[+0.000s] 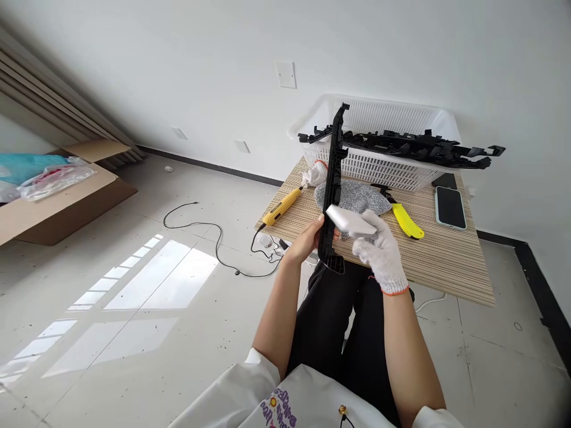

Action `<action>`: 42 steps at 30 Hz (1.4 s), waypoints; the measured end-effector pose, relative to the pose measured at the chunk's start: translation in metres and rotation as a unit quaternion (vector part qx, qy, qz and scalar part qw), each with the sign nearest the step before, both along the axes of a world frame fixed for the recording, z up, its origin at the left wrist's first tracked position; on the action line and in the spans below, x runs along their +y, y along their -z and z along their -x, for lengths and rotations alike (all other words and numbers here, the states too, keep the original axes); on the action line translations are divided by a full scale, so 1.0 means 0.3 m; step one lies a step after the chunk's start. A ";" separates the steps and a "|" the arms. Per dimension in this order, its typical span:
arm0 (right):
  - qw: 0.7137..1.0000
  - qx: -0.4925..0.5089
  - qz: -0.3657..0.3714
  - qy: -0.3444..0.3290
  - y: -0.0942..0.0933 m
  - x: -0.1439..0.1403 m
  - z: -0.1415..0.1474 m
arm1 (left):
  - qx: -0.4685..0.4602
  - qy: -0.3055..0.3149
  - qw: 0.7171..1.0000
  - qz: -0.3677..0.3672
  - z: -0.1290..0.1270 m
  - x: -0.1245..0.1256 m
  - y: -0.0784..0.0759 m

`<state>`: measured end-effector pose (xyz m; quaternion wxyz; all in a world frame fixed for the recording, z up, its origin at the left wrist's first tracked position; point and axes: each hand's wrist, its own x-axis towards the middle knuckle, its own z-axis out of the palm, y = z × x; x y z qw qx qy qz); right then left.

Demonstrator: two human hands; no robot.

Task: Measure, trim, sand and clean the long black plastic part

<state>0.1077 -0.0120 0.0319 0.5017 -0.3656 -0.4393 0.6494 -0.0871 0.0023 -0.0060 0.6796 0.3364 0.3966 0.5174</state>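
Note:
Upright above the table's front edge stands a long black plastic trim strip (331,178) with clips along it. My bare left hand (307,241) grips it near its lower end. My right hand (381,249), in a white knit glove with an orange cuff, is closed around a flat, pale silvery-white piece (350,220); its exact kind is unclear. The tip of that piece is at the strip, but I cannot tell whether they touch. Behind them a speckled grey pad (363,196) lies on the table.
On the wooden table (446,261) are a yellow corded tool (282,207), a white glove (315,173), a bright yellow-handled tool (407,221) and a phone (450,207). Several black strips (401,144) lie across a white basket (388,172). A cable (218,238) trails over the floor.

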 end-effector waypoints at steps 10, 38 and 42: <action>0.957 -0.211 0.123 -0.155 -0.005 -0.001 -0.079 | 0.040 0.029 0.998 -0.047 0.001 -0.005 -0.018; 0.995 -0.063 0.074 0.014 0.033 0.000 -0.054 | 0.057 0.005 0.998 -0.026 0.000 -0.004 0.005; 0.997 -0.042 0.047 0.032 0.038 0.007 -0.061 | 0.063 0.022 0.996 -0.052 0.001 -0.009 -0.006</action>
